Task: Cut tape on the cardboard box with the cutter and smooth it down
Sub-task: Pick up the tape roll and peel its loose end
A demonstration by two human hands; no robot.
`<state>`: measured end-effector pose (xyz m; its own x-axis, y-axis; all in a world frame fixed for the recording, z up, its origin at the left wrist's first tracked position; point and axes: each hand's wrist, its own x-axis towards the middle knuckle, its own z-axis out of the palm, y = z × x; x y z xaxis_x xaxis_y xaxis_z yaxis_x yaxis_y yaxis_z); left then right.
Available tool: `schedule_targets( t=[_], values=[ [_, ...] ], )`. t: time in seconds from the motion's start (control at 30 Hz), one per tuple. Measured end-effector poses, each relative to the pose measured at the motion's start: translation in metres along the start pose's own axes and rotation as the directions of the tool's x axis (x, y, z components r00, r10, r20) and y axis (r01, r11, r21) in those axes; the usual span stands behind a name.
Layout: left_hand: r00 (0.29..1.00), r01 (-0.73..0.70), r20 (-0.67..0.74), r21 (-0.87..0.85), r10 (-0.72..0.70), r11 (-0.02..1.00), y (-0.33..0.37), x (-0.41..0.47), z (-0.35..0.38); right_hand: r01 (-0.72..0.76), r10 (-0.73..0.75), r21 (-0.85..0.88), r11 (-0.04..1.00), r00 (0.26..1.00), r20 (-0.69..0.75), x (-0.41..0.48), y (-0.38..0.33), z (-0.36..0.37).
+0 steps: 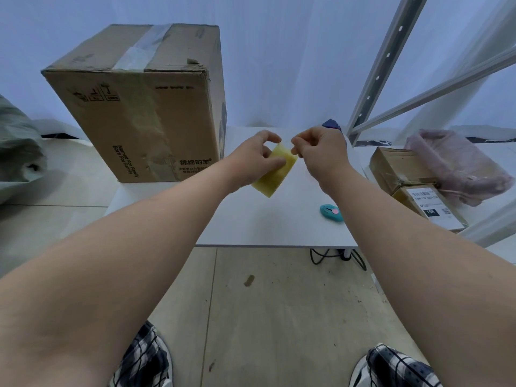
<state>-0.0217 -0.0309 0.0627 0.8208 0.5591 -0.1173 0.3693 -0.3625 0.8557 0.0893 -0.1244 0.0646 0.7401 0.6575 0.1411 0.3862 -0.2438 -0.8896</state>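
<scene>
Take the cardboard box (139, 107) as your landmark: it stands upright on the far left of the white table (251, 224), with a strip of clear tape (142, 48) running front to back along its top seam. Everything you are handling sits to the right of the box, so the next move has to travel left and up to reach that taped top.

Just right of the box's lower front corner, your two hands meet over the table. Your left hand (254, 157) grips a yellowish tape roll (275, 170), thumb curled over its upper edge and fingers wrapped beneath. The roll's long axis slants from near-left up to far-right, with its free end pointing away from the box. Your right hand (321, 149) is pinched closed at that far-right end, apparently on the tape's loose end, though I cannot tell exactly what it holds.

Both forearms are stretched forward, wrists nearly level, the left one nearer the box.

The teal cutter (331, 212) lies untouched on the table, further right of the box, under your right forearm and closest to that hand.
</scene>
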Motion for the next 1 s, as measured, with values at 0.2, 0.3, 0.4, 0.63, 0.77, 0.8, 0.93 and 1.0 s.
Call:
schedule_targets(
  t=[0.2, 0.3, 0.4, 0.63, 0.77, 0.8, 0.93, 1.0],
  values=[
    [0.989, -0.106, -0.071, 0.257, 0.128, 0.961, 0.009, 0.004, 0.000, -0.114, 0.111, 0.060, 0.992, 0.993, 0.049, -0.003, -0.013, 0.000],
    [0.987, -0.072, -0.118, 0.286, 0.110, 0.956, 0.003, 0.007, -0.001, -0.114, 0.104, 0.092, 0.989, 0.988, 0.112, -0.007, -0.019, 0.000],
    [0.988, -0.052, -0.134, 0.201, 0.080, 0.978, 0.000, 0.008, -0.006, -0.105, 0.090, 0.136, 0.985, 0.990, 0.109, -0.008, -0.021, 0.002],
    [0.979, -0.096, -0.155, 0.227, 0.133, 0.969, -0.006, 0.002, -0.004, 0.000, -0.004, 0.130, 0.992, 1.000, 0.031, -0.004, -0.016, -0.003],
    [0.981, -0.082, -0.147, 0.267, 0.124, 0.960, -0.011, 0.002, -0.003, 0.098, -0.089, -0.070, 0.993, 0.989, 0.119, -0.006, -0.016, 0.001],
    [0.981, -0.076, -0.152, 0.269, 0.121, 0.960, -0.012, 0.002, -0.003, 0.111, -0.098, -0.087, 0.990, 0.985, 0.144, -0.006, -0.017, 0.001],
    [0.983, -0.046, -0.155, 0.304, 0.098, 0.951, -0.017, 0.004, -0.007, 0.121, -0.097, -0.098, 0.988, 0.971, 0.219, -0.007, -0.017, 0.001],
    [0.986, -0.034, -0.143, 0.318, 0.084, 0.947, -0.020, 0.004, -0.007, 0.137, -0.106, -0.119, 0.984, 0.966, 0.237, -0.008, -0.014, 0.000]
  ],
)
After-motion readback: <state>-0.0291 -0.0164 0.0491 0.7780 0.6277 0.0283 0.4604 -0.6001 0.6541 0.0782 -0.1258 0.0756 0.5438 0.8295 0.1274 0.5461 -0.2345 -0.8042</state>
